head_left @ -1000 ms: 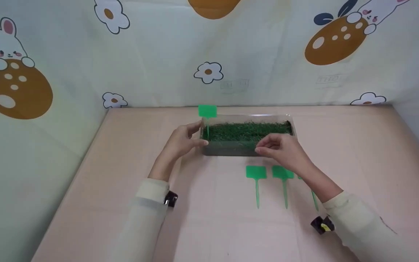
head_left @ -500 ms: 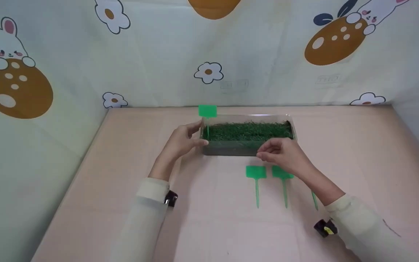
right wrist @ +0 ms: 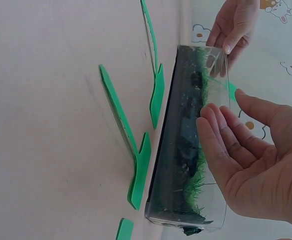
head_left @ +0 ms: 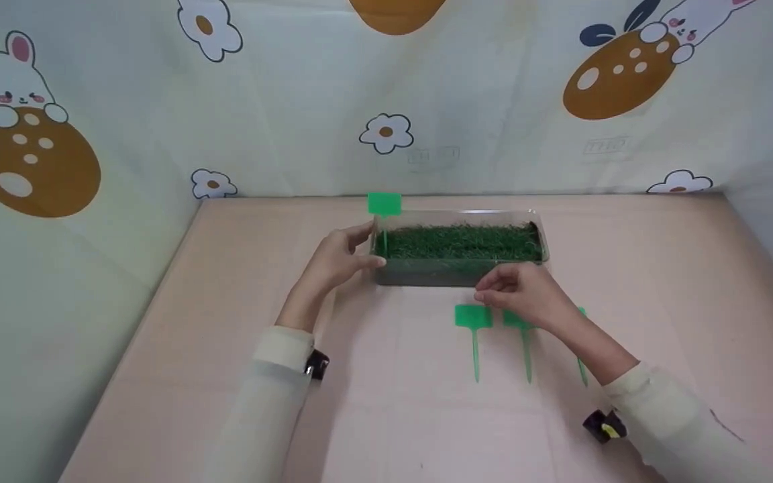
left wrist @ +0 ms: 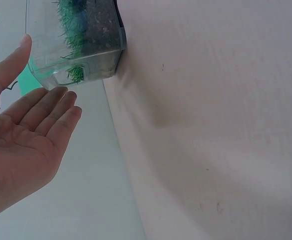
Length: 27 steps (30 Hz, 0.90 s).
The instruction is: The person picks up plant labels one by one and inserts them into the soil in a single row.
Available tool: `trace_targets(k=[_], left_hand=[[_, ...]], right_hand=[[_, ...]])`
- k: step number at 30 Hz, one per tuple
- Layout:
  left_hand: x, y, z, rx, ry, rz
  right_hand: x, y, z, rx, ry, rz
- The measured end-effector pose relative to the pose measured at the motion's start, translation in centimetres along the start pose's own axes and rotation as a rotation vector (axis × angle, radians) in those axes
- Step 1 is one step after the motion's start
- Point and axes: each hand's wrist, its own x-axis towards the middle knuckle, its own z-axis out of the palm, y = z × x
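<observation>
A clear plastic box (head_left: 427, 273) with dark soil and green artificial grass (head_left: 460, 241) stands towards the back of the table. At its left end a green plant label (head_left: 384, 203) stands upright. My left hand (head_left: 336, 261) rests on that end, thumb at the front corner, fingers fairly straight in the left wrist view. In front of the box, my right hand (head_left: 524, 295) hovers above the lying plant labels (head_left: 474, 315), its fingers loosely bent. The right wrist view shows nothing between the fingers of the right hand (right wrist: 255, 160). It partly hides the middle and right labels.
Pale pink cloth covers the table (head_left: 393, 429). Behind it hangs a pale printed backdrop (head_left: 292, 121) with rabbits and flowers. The lying labels form a row in front of the box, stems pointing towards me.
My right hand has moved down and slightly right, from the box's front wall to above the lying labels. My left hand and the upright label have stayed in place.
</observation>
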Motion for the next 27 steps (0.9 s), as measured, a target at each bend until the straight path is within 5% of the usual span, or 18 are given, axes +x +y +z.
trace_targets(k=[27], left_hand=[[-0.11, 0.09, -0.16, -0.009, -0.014, 0.006]], right_hand=[[0.06, -0.07, 0.8, -0.049, -0.155, 0.117]])
